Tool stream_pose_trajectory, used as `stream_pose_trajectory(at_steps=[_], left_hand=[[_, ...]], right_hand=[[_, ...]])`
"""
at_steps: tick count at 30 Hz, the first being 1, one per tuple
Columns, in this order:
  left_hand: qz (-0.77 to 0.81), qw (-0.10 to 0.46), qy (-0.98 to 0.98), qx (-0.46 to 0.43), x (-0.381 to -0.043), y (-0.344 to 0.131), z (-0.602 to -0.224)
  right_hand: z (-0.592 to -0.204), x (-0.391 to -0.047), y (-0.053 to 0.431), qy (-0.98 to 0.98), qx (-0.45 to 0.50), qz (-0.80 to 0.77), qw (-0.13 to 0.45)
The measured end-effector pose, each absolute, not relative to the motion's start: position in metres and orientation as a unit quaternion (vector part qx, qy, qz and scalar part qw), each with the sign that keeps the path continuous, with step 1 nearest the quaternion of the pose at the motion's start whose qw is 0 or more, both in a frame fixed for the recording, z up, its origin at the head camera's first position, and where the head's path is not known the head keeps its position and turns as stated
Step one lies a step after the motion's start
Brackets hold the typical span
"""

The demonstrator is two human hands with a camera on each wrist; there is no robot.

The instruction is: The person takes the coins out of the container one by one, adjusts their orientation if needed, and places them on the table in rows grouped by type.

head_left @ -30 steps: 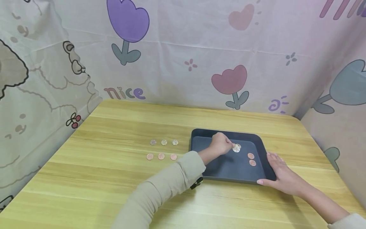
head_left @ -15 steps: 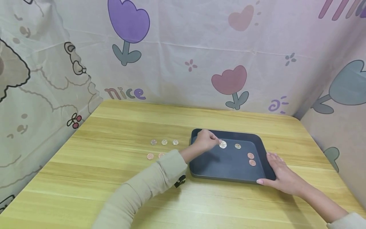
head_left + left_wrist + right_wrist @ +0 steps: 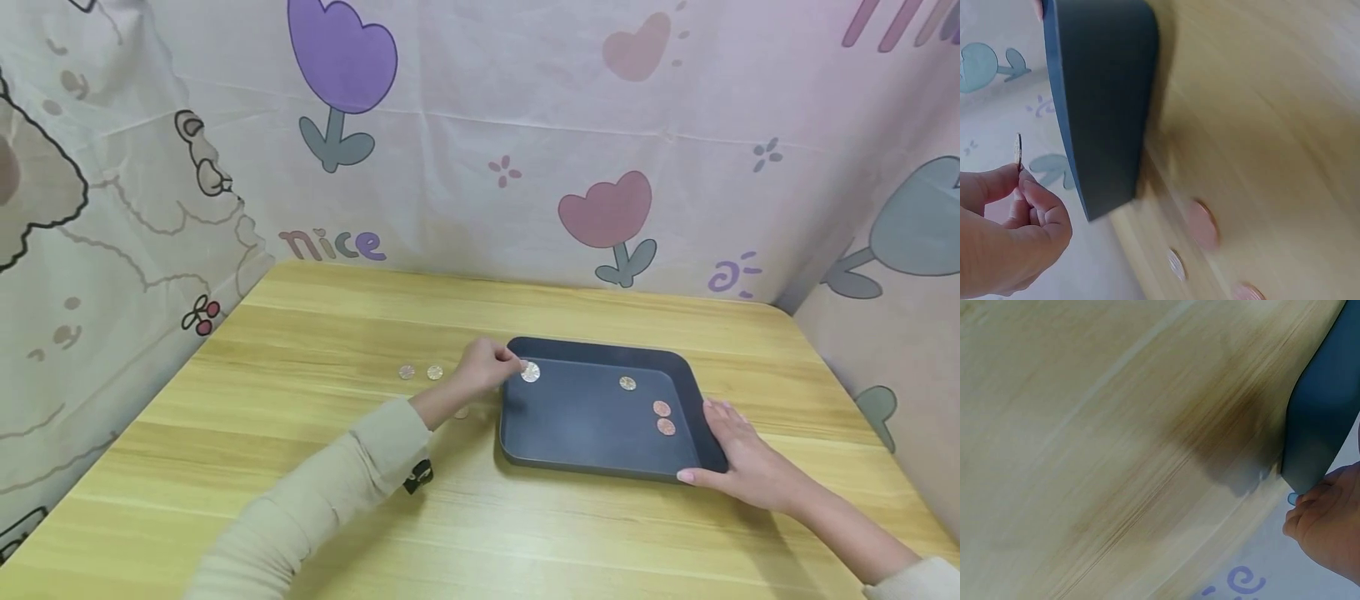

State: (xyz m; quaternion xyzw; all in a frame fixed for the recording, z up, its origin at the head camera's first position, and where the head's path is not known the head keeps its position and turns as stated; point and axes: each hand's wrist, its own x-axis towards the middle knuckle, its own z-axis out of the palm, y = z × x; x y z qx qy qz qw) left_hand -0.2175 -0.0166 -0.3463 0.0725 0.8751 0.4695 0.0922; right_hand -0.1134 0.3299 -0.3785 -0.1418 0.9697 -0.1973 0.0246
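My left hand (image 3: 480,367) pinches a silver coin (image 3: 530,372) between thumb and fingertips, over the left edge of the dark tray (image 3: 592,454). Seen edge-on in the left wrist view, the coin (image 3: 1018,150) stands upright in the fingers. Inside the tray lie a silver coin (image 3: 627,383) and two copper coins, one (image 3: 662,408) just behind the other (image 3: 666,427). My right hand (image 3: 750,462) holds the tray's near right corner, its fingers along the right wall and its thumb at the front.
Left of the tray, two silver coins (image 3: 407,372) show on the wooden table (image 3: 570,542). A copper coin (image 3: 461,412) peeks out past the left wrist; the forearm hides others. Printed cloth (image 3: 450,200) hangs behind the table and at both sides.
My left hand has moved left across the tray with the silver coin, from near the other silver coin to the left rim. The right hand and the tray have stayed put.
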Motion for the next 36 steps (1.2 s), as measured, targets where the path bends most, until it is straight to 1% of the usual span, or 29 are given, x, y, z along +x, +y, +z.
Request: stream_pose_trajectory(at_steps=[7,20,23,27,36], left_hand=[[0.471,0.106,0.875,0.040,-0.220,-0.041,-0.353],[0.471,0.091,0.877,0.027,-0.217,-0.085,-0.362],[0.472,0.097,0.876,0.019,-0.217,-0.096,-0.364],[0.457,0.100,0.884,0.010,-0.218,-0.114,-0.366],[0.424,0.084,0.901,0.012,-0.223,-0.153,-0.370]], right_hand=[[-0.380,-0.112,0.331,0.970,-0.144,-0.193,0.020],[-0.380,-0.114,0.331,0.970,-0.139,-0.198,0.028],[-0.380,-0.114,0.331,0.970,-0.139,-0.198,0.030],[-0.380,-0.115,0.331,0.970,-0.140,-0.197,0.031],[-0.379,-0.115,0.332,0.971,-0.141,-0.191,0.029]])
